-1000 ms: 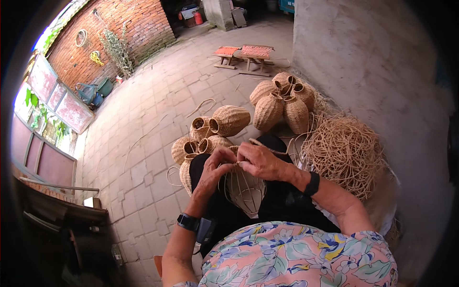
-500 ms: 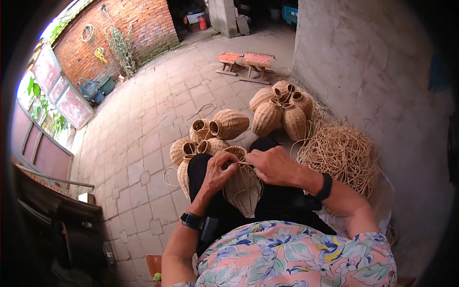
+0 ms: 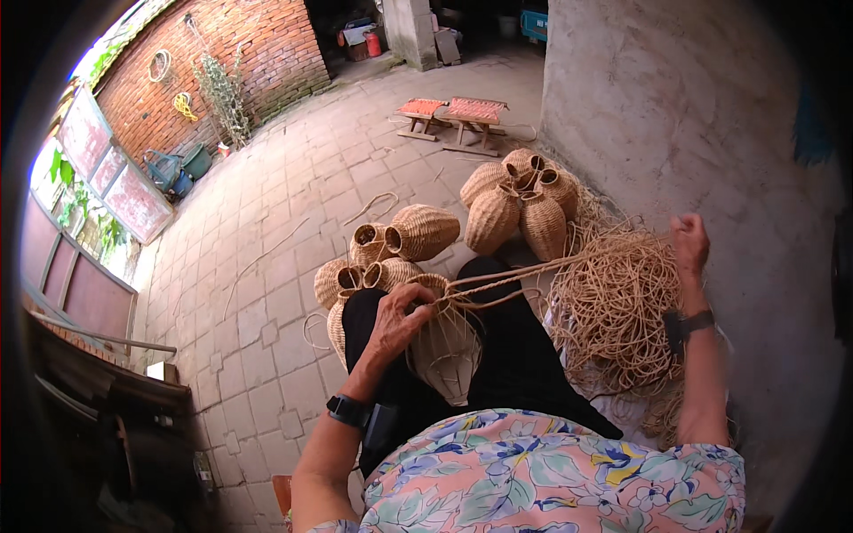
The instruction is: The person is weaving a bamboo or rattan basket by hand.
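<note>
Between my knees rests a partly woven basket (image 3: 447, 355) with an open frame of thin ribs and a woven rim. My left hand (image 3: 402, 320) pinches that basket at its rim, fingers bent around the edge. Out to the right, my right hand (image 3: 690, 250) is raised in a closed grip on a tan cord (image 3: 555, 264). The cord stretches taut from the basket's rim across my right knee to that hand. Below it lies a large tangled heap of the same cord (image 3: 622, 311).
Finished vase-shaped baskets (image 3: 425, 231) lie clustered beyond my left knee. Another cluster of baskets (image 3: 493, 220) stands by the plastered wall (image 3: 675, 115). Two low folding stools (image 3: 475, 110) are farther off on the paved floor (image 3: 293, 231). A brick wall (image 3: 258, 53) closes the far left.
My right hand has moved from the basket's rim far out to the right, drawing the cord out long. My left hand stays at the rim.
</note>
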`<state>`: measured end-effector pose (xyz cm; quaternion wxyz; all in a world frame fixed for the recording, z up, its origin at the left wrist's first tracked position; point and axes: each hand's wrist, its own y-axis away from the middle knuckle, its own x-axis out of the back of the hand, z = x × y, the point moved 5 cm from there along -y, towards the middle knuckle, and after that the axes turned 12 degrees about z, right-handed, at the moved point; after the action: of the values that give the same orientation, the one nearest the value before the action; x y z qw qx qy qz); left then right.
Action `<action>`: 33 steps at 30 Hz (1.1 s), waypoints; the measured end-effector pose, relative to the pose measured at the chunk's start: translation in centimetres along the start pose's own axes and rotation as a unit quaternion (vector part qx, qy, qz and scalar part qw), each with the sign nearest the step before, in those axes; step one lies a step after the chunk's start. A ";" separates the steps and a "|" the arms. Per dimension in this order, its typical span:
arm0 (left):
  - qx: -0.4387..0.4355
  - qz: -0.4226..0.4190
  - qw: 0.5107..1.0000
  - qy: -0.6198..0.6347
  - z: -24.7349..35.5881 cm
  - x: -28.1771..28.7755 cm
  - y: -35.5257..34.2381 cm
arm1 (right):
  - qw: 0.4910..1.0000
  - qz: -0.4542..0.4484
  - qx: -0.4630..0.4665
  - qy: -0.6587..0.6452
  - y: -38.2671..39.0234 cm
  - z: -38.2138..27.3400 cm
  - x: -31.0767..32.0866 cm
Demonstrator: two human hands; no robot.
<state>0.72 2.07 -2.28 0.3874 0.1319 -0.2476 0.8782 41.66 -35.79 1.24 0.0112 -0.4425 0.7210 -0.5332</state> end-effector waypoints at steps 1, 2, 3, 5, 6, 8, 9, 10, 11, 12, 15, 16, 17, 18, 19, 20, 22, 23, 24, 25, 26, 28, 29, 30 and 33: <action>0.008 -0.006 1.000 -0.005 0.0 0.0 -0.1 | 0.997 0.002 -0.042 0.069 -0.2 3.2 0.1; 0.015 -0.008 1.000 -0.022 -0.1 0.0 -0.1 | 0.993 -0.017 -0.021 0.113 0.5 5.3 -0.2; 0.020 -0.011 1.000 -0.007 -0.1 0.0 0.0 | 0.984 -0.037 -0.005 0.172 1.2 7.1 -0.2; 0.007 0.021 1.000 -0.021 0.0 0.1 0.0 | 0.941 -0.256 -0.060 0.212 4.4 8.9 -3.0; 0.019 0.022 0.999 -0.017 -0.2 0.0 0.1 | 0.906 -0.380 0.003 0.187 6.5 8.0 -4.1; 0.036 0.013 0.999 0.002 -0.6 0.0 -0.1 | 0.781 -0.593 0.107 0.162 11.3 3.4 -6.7; 0.041 0.008 0.999 0.010 -0.8 -0.1 -0.1 | 0.710 -0.672 0.167 0.128 13.2 0.1 -7.4; 0.066 0.007 0.997 0.029 -1.1 -0.2 -0.1 | 0.747 -0.645 0.154 0.040 13.5 -3.8 -7.9; 0.102 0.004 0.994 0.030 -1.6 -0.2 -0.1 | 0.779 -0.607 0.152 -0.031 13.8 -7.9 -8.2; 0.092 0.003 0.995 0.047 -1.6 -0.3 0.0 | 0.779 -0.586 0.081 -0.210 13.7 -12.2 -8.1; 0.085 0.006 0.994 0.070 -1.6 -0.3 0.0 | 0.785 -0.451 0.093 -0.414 14.8 -23.8 -8.0; 0.093 0.008 0.992 0.079 -1.6 -0.3 0.1 | 0.779 -0.401 0.132 -0.464 15.3 -26.8 -7.7; 0.097 0.012 0.992 0.078 -1.7 -0.3 0.1 | 0.803 -0.346 0.184 -0.450 16.2 -29.6 -7.7; 0.100 0.009 0.991 0.087 -1.7 -0.4 0.1 | 0.811 -0.277 0.239 -0.456 16.8 -31.7 -7.3; 0.091 0.015 0.993 0.075 -1.6 -0.4 0.1 | 0.809 -0.268 0.244 -0.462 17.2 -32.6 -7.0; 0.080 0.021 0.995 0.050 -1.6 -0.3 0.1 | 0.814 -0.266 0.308 -0.415 18.1 -33.4 -6.9; 0.078 0.022 0.995 0.066 -1.6 -0.2 0.0 | 0.812 -0.264 0.371 -0.365 18.7 -33.6 -6.8; 0.075 0.023 0.996 0.049 -1.6 -0.2 0.0 | 0.770 -0.400 0.307 -0.392 18.8 -32.6 -7.5; 0.075 0.026 0.994 0.073 -1.6 -0.1 0.0 | 0.709 -0.527 0.232 -0.407 18.8 -31.3 -8.0; 0.082 0.025 0.993 0.083 -1.6 -0.2 0.1 | 0.708 -0.504 0.241 -0.433 17.5 -29.6 -7.4; 0.083 0.025 0.993 0.082 -1.7 -0.2 0.2 | 0.735 -0.425 0.281 -0.447 15.5 -27.6 -6.8; 0.091 0.022 0.991 0.096 -1.7 -0.3 0.2 | 0.757 -0.414 0.180 -0.472 9.9 -20.7 -6.9; 0.090 0.023 0.992 0.084 -1.6 -0.3 0.2 | 0.829 -0.267 0.172 -0.461 6.7 -16.5 -6.1; 0.090 0.023 0.991 0.099 -1.5 -0.3 0.2 | 0.849 -0.262 0.044 -0.457 3.8 -10.8 -5.7; 0.064 0.026 0.994 0.086 -1.1 -0.1 0.1 | 0.943 -0.120 -0.149 -0.272 -3.4 6.3 -4.2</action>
<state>0.71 2.53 -3.30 0.3748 0.0733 -0.1602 0.9102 49.43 -37.93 -0.71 0.0763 -0.6507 0.7031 -0.2764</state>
